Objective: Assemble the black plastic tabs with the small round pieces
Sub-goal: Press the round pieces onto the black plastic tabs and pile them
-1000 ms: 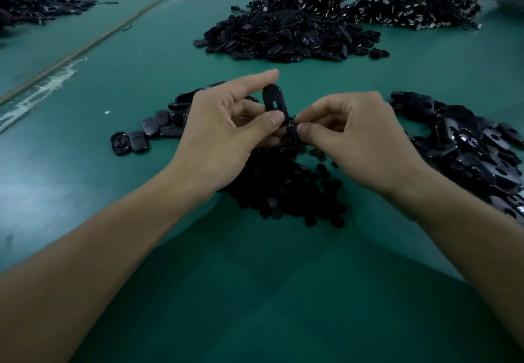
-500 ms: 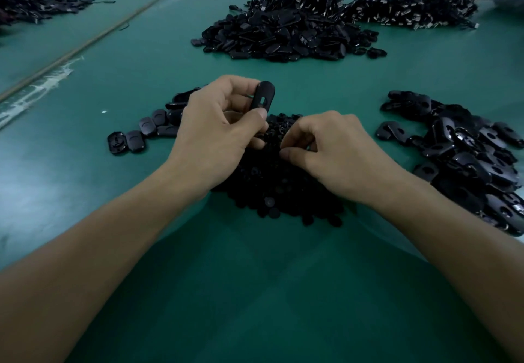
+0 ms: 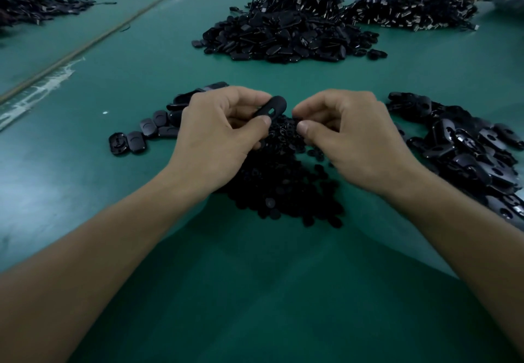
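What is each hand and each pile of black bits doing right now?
left hand, grips the black tab
black tab, tilted, above the small round pieces
right hand, fingers curled by the tab; holding anything unclear
small round pieces, loose heap under both hands
row of tabs, lying flat on the table

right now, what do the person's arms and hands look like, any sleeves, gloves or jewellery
Both are bare. The left hand and right hand wear no gloves, and no rings show on the fingers in view. The left forearm and right forearm are uncovered right down to the frame edge, with no sleeve, watch or wristband. The thumbnails look short and plain.
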